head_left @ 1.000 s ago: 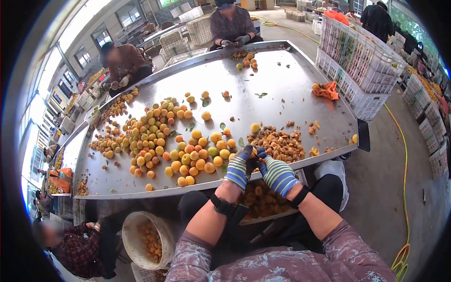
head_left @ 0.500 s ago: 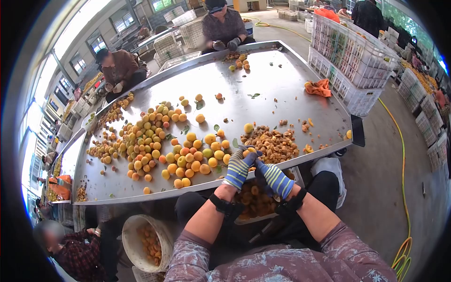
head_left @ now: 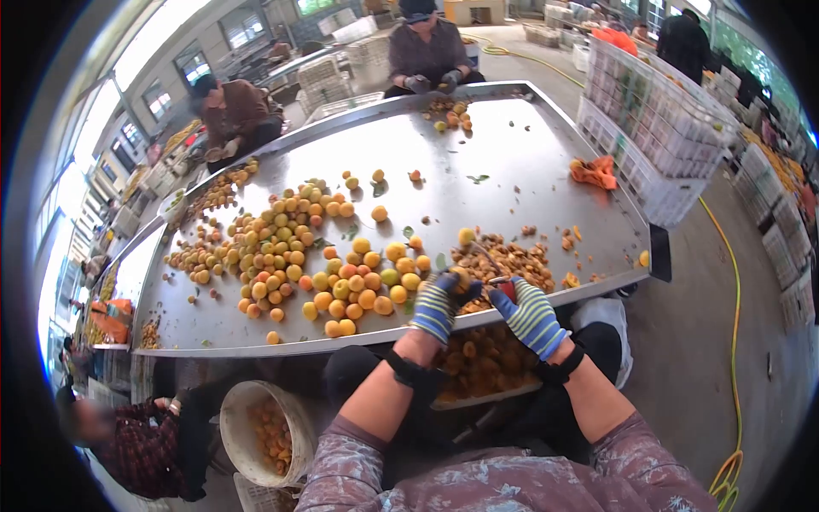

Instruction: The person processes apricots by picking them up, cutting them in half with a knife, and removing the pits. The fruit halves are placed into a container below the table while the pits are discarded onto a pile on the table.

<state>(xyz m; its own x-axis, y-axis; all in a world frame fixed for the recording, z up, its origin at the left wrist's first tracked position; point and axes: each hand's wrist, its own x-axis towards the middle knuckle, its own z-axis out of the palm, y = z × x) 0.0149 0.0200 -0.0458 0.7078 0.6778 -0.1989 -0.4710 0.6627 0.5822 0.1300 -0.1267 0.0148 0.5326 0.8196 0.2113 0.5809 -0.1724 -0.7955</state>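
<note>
Apricot [head_left: 459,277] orange, round (small), pinched in left hand [head_left: 438,305].

no legible text, labels, numbers — none

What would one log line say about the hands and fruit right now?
left hand: holds an apricot | right hand: grips small knife | pit pile: beside hands | table: apricots spread

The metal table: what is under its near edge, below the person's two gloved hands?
Under the metal table, below the left hand and right hand, a tray holds orange fruit pieces. The forearms and table edge cover its ends. A bucket stands further left.
</note>
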